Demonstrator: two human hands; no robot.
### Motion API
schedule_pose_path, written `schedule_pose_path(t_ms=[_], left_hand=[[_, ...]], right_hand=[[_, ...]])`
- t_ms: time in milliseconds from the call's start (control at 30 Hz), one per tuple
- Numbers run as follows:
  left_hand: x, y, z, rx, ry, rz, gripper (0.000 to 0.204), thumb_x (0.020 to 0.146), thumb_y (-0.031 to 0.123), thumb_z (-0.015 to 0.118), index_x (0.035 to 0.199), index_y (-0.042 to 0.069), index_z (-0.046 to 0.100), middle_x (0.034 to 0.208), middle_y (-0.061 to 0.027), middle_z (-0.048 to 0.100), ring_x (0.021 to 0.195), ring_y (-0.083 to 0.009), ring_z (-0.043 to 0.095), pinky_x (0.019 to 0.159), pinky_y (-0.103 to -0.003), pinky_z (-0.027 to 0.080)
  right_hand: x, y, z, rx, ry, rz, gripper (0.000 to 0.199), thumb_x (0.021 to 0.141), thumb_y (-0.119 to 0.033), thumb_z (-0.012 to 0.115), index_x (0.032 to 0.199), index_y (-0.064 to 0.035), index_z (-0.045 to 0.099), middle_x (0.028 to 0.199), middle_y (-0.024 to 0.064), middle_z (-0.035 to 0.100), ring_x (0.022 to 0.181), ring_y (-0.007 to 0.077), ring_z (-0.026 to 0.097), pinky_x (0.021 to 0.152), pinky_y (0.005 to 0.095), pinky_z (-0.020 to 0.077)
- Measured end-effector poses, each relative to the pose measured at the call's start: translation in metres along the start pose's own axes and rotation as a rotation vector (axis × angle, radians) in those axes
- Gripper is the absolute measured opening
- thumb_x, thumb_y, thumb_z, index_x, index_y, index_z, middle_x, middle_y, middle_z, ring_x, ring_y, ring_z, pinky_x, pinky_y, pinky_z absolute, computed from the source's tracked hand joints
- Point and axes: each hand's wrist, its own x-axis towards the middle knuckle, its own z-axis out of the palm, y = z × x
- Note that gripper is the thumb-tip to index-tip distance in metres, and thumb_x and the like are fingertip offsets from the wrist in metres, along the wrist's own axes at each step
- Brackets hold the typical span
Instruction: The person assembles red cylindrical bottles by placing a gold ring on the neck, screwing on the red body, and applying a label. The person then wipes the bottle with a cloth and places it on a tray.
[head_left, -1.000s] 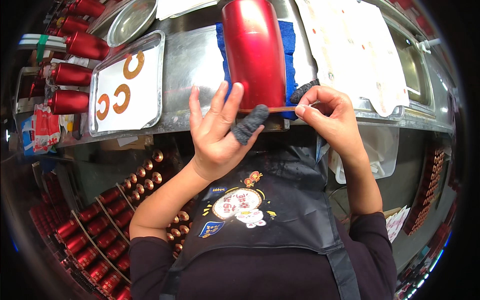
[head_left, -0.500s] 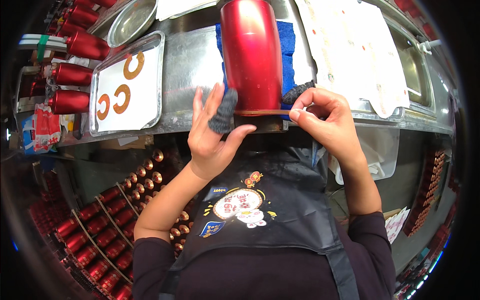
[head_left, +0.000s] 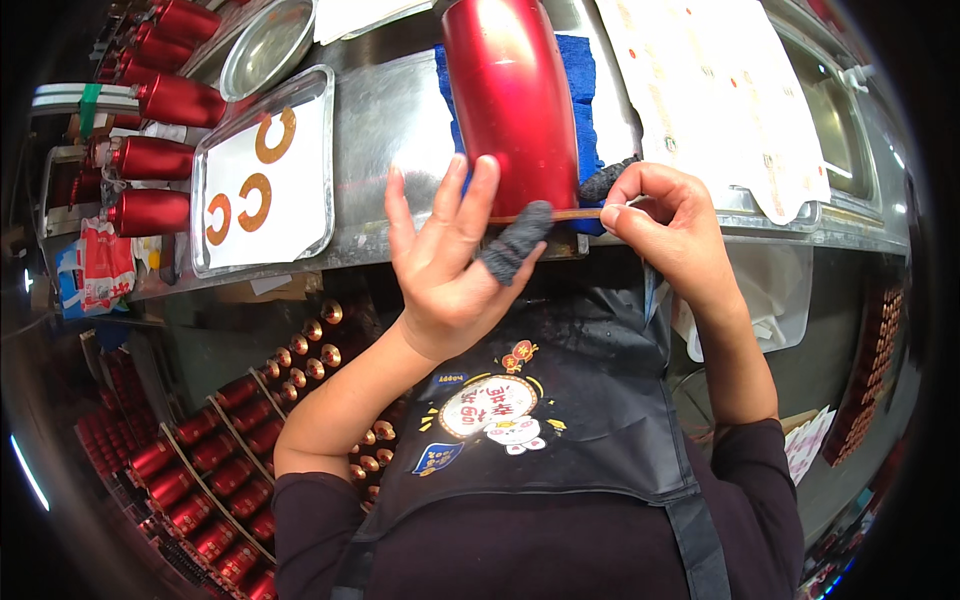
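The left hand [head_left: 445, 280], spread, has returned its covered finger [head_left: 517, 245] over the brown strip [head_left: 580, 214], perhaps touching; the right hand [head_left: 672, 225] pinches this strip beside the red vessel [head_left: 515, 100], at the bench's [head_left: 385, 130] front edge.

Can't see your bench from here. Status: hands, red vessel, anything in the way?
Right hand pinching end of thin strip. Left hand spread, gray-sleeved finger across strip, hiding part of it. Red vessel on its side over blue cloth.
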Motion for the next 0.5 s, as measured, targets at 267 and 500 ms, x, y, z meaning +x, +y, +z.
schedule_pose_path(t_ms=[267, 500], left_hand=[[0.018, -0.004, 0.015, -0.149, 0.107, -0.131, 0.066, 0.067, 0.020, 0.089, 0.127, 0.001, 0.068, 0.146, -0.0187, 0.056, 0.137, -0.0381, 0.052, 0.112, -0.066, 0.029], [-0.031, -0.016, 0.001, -0.222, 0.022, -0.194, 0.064, 0.073, 0.011, 0.088, 0.129, -0.006, 0.062, 0.143, -0.0246, 0.057, 0.134, -0.0385, 0.055, 0.116, -0.062, 0.026]], right_hand=[[0.007, 0.003, 0.007, -0.054, 0.000, 0.012, 0.013, 0.088, -0.011, 0.075, 0.084, -0.0029, 0.066, 0.078, -0.0059, 0.060, 0.066, -0.0014, 0.050, 0.059, 0.0161, 0.0370], [-0.001, -0.007, 0.009, 0.023, -0.005, -0.032, 0.010, 0.087, -0.008, 0.072, 0.083, -0.0030, 0.065, 0.077, -0.0059, 0.060, 0.067, -0.0010, 0.050, 0.060, 0.0164, 0.0371]])
